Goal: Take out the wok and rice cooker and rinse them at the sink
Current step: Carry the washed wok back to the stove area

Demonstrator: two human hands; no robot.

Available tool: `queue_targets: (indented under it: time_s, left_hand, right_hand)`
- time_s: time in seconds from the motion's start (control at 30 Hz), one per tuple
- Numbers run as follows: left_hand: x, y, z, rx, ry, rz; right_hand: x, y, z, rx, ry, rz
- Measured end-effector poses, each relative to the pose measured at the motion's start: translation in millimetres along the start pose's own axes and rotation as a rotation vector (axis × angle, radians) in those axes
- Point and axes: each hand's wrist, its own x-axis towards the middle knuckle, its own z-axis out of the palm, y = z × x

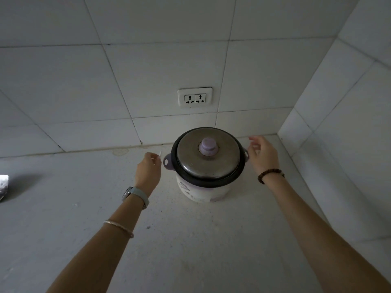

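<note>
**2 hands flank the rice cooker**

The speckled grey counter point(190, 250) runs wide on the near side of both hands. Just outside the right hand point(262, 154) a tiled side wall point(338, 123) closes in. Past the fingertips the back wall carries a double socket point(194, 97). The rice cooker point(203, 187) stands between the hands. The left hand point(148, 169), fingers loosely bent, holds nothing and sits a sliver off the lilac side handle point(168, 161). The right hand is spread and relaxed just beside the opposite handle; whether it touches is unclear. The cooker has a dull round metal lid point(208, 166), a lilac knob point(208, 146), a black rim and a white drum body
</note>
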Motion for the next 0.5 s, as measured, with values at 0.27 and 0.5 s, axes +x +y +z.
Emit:
queue_targets:
  time_s: [0.27, 0.5]
  left_hand:
    - [-65, 6, -63, 0.063, 0.172, 0.464]
    - [-132, -5, -123, 0.209, 0.321, 0.593]
  right_hand:
    - [-71, -67, -34, 0.09, 0.028, -0.46]
    - [-123, -104, -41, 0.151, -0.031, -0.617]
